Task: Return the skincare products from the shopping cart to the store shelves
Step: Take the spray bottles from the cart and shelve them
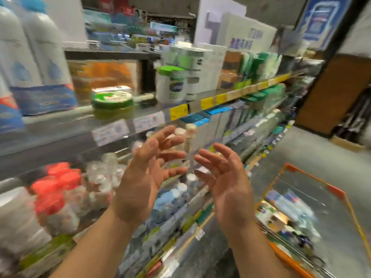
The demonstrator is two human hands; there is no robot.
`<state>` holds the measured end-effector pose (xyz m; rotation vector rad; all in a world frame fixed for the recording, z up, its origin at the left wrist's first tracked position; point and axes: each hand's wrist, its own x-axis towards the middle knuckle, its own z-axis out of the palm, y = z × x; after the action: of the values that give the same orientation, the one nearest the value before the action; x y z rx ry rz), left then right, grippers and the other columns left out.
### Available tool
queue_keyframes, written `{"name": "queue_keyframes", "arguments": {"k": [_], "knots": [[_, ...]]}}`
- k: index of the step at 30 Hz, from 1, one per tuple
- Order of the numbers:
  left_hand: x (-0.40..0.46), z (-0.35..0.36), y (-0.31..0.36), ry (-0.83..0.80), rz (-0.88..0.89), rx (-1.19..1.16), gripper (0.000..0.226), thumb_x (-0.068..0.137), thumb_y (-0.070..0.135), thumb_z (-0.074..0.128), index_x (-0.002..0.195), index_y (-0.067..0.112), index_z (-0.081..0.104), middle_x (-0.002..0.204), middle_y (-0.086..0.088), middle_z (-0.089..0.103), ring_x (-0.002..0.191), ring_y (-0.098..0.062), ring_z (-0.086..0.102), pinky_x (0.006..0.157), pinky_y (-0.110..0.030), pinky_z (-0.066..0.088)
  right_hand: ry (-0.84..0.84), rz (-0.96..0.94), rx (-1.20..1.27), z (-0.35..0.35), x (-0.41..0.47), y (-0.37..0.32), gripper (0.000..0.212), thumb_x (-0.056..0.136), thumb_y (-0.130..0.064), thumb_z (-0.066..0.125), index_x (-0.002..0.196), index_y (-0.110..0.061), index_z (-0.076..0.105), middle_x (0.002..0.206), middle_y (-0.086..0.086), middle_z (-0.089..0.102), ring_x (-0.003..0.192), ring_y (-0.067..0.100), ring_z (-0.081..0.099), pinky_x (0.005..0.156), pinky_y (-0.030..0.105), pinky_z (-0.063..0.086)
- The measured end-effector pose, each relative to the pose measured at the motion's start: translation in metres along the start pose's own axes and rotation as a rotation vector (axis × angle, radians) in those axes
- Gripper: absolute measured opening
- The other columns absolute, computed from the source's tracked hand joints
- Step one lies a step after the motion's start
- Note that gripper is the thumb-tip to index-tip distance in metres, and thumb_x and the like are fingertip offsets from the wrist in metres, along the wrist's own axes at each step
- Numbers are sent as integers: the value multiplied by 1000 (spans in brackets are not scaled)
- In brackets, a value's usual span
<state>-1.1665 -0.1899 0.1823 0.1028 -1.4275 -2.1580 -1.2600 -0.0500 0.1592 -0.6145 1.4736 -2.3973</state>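
Note:
The whole view is blurred by motion. My left hand (144, 173) and my right hand (226, 181) are both raised in front of the store shelves (112, 127), palms facing each other, fingers spread and holding nothing. The orange-rimmed shopping cart (337, 192) stands at the lower right with several skincare products (289, 209) lying in it. On the upper shelf sit a round green-lidded tin (112, 99) and a white bottle with a green cap (170, 85). Small bottles fill the shelf behind my hands.
Large white bottles (30, 47) stand at the upper left, and red-capped bottles (56, 185) sit on the lower left shelf. Yellow price tags (178, 111) line the shelf edge. An aisle floor (301, 149) runs to the right, past a brown panel (337, 93).

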Motion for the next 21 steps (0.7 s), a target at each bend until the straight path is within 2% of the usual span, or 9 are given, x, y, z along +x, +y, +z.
{"name": "queue_keyframes", "arguments": {"k": [2, 5, 9, 14, 16, 19, 21], "knots": [[1, 30, -29, -37, -93, -13, 101, 59, 76, 79, 140, 20, 61, 134, -14, 65, 108, -30, 65, 83, -43, 60, 116, 46, 35, -45, -10, -9, 44, 99, -43, 55, 128, -11, 62, 121, 18, 73, 116, 35, 69, 92, 48, 53], [-2, 76, -70, -96, -211, -17, 98, 55, 75, 82, 134, 20, 66, 130, -13, 68, 105, -29, 67, 80, -42, 61, 258, 81, 58, -111, -28, -22, 40, 100, -37, 47, 126, -11, 64, 117, 19, 74, 113, 34, 69, 92, 49, 52], [-12, 134, -119, -145, -352, -38, 105, 44, 72, 88, 130, 15, 66, 116, -10, 72, 95, -26, 70, 75, -39, 61, 397, 121, 86, -186, -52, -39, 43, 87, -45, 53, 118, -19, 69, 116, 15, 75, 120, 35, 67, 100, 54, 50], [-22, 190, -166, -222, -482, -47, 105, 39, 69, 91, 126, 15, 67, 113, -11, 73, 93, -29, 69, 85, -48, 54, 558, 169, 89, -265, -85, -58, 34, 107, -33, 42, 122, -16, 67, 115, 14, 76, 120, 35, 67, 95, 48, 53], [-24, 209, -179, -245, -499, -39, 100, 49, 68, 88, 130, 13, 65, 114, -10, 73, 95, -29, 69, 82, -47, 56, 600, 174, 20, -289, -97, -64, 33, 109, -30, 40, 123, -17, 67, 116, 11, 76, 117, 28, 70, 103, 52, 50], [-21, 232, -195, -259, -539, -32, 70, 77, 57, 64, 132, 13, 64, 115, -10, 72, 99, -31, 67, 78, -42, 58, 653, 181, -30, -316, -109, -70, 33, 111, -29, 38, 124, -21, 66, 118, 6, 76, 118, 23, 70, 110, 58, 44], [-16, 241, -205, -278, -562, -22, 67, 80, 54, 58, 133, 13, 63, 116, -9, 72, 100, -31, 67, 82, -44, 56, 691, 188, -43, -329, -111, -70, 32, 111, -28, 38, 126, -24, 66, 119, 4, 76, 119, 21, 69, 111, 58, 43]]}}
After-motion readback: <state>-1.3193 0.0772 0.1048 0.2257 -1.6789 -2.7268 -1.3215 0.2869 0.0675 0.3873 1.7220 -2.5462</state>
